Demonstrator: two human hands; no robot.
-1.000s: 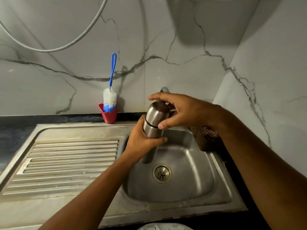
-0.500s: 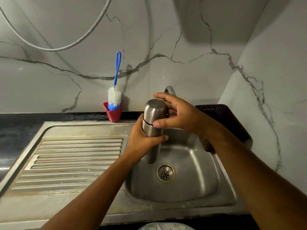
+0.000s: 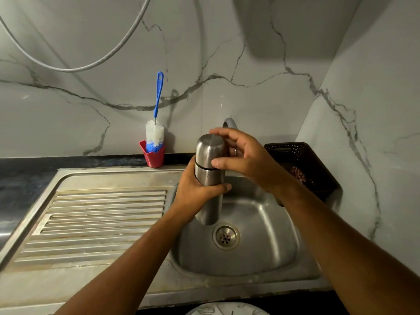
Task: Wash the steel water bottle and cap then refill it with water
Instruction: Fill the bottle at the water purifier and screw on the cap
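The bottle [image 3: 208, 176] stands nearly upright over the sink [image 3: 268, 226], its long axis vertical with the top tipped slightly away from the person and its base hanging just above and to the left of the drain [image 3: 226, 237], clear of the basin floor. The left hand [image 3: 193, 193] wraps the body from the left at about mid-height, thumb across the front, and carries the weight. The right hand [image 3: 247, 160] comes in from the right and sits higher, on the cap [image 3: 209, 147]: the thumb lies on the front near the dark seam where cap meets body, and the index finger curls over the far top edge, so the fingers pinch the cap rather than spread wide. The cap looks seated on the bottle, and the seam shows as a thin line with no gap. What the next move likely turns on is that the two hands are stacked along one vertical axis, lower hand bracing and upper hand free to twist about that axis, which suits unscrewing the cap. The tap [image 3: 229, 122] rises just behind the right fingers, with no water visibly running. The brush [image 3: 155, 133] stands in a red cup [image 3: 154, 159] well to the left, nearer the left hand, and a dark basket [image 3: 302, 160] sits to the right.
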